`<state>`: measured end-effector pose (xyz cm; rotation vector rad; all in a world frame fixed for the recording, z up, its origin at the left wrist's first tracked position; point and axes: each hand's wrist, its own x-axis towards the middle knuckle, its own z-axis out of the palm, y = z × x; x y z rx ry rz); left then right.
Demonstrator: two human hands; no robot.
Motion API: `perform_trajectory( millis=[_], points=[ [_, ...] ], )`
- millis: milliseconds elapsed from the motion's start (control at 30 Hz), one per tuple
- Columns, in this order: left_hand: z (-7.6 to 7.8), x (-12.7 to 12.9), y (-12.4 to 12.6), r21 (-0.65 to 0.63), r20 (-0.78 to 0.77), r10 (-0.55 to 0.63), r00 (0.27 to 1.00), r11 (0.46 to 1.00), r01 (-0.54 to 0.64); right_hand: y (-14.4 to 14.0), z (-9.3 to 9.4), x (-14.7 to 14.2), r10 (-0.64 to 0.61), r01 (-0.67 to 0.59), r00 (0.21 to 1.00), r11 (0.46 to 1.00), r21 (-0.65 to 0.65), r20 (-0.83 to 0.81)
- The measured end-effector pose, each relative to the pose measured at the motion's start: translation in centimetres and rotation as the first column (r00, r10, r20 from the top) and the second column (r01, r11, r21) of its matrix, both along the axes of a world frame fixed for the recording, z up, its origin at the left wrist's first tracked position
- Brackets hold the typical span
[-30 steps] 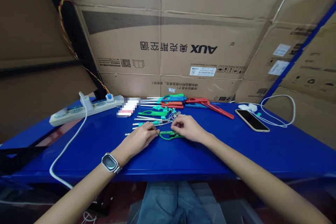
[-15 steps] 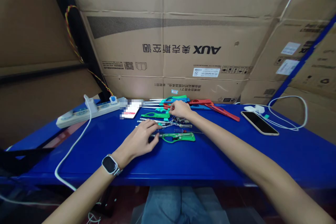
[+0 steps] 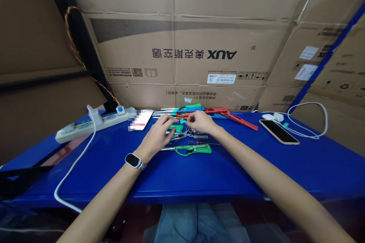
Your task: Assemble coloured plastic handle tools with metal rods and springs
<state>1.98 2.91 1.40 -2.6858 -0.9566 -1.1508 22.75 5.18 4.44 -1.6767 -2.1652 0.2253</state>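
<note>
The left hand (image 3: 159, 133) and right hand (image 3: 201, 121) are hovering, fingers curled narrow, over the green lighter (image 3: 173, 126) lying mid-surface, far of another green lighter (image 3: 194, 149); pinching small wires there is calling for steady fingertips.

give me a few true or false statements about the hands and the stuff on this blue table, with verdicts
1. Both hands, the left hand and the right hand, are over the pile of long lighters. True.
2. A green lighter lies alone on the blue table, nearer the person than the hands. True.
3. The smartwatch is on the right wrist. False: it is on the left wrist.
4. The phone lies left of the power strip. False: it lies far to the right, by a white cable.
5. The wall behind is brick. False: cardboard boxes stand there.
</note>
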Motion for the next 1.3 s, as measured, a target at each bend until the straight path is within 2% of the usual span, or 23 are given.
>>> perform_trajectory(
  millis=[133,267,400,567,667,767,933,1033,1167,1300],
  points=[
    [-0.5,0.6,-1.0,0.06,-0.135,0.006,0.991,0.998,0.002,-3.4,-1.1,0.9,0.176,-0.187,0.961,0.982,-0.029,-0.214],
    [-0.5,1.6,-1.4,0.047,-0.183,-0.051,0.982,0.997,0.061,-4.6,-2.5,0.7,0.229,-0.224,0.888,0.973,0.059,-0.399],
    [-0.7,1.8,-1.4,-0.026,-0.085,-0.073,0.994,0.997,0.071,-5.1,-3.1,0.1,0.273,-0.221,0.812,0.962,0.162,-0.516],
    [-0.6,2.1,-1.6,-0.18,0.103,-0.068,0.992,0.98,0.086,-5.8,-3.0,-0.4,0.275,-0.182,0.776,0.959,0.217,-0.567],
    [-0.4,2.4,-1.8,-0.257,0.2,-0.056,0.978,0.96,0.107,-6.0,-3.2,-0.4,0.299,-0.179,0.782,0.948,0.263,-0.546],
    [-0.3,2.5,-1.9,-0.357,0.279,-0.008,0.96,0.927,0.111,-6.1,-3.6,-0.6,0.328,-0.206,0.83,0.932,0.299,-0.451],
    [-0.6,2.5,-1.9,-0.457,0.28,0.011,0.96,0.881,0.123,-6.3,-3.9,-1.1,0.281,-0.153,0.886,0.928,0.34,-0.368],
    [-0.7,2.5,-1.9,-0.471,0.283,-0.017,0.959,0.869,0.154,-6.6,-3.9,-1.2,0.256,-0.13,0.917,0.917,0.377,-0.306],
    [-0.7,2.5,-2.0,-0.45,0.243,-0.03,0.97,0.882,0.14,-6.6,-4.0,-1.3,0.237,-0.118,0.943,0.894,0.433,-0.233],
    [-0.6,2.4,-2.0,-0.426,0.235,-0.06,0.97,0.891,0.158,-6.7,-4.2,-1.4,0.228,-0.119,0.951,0.893,0.435,-0.208]
  ],
)
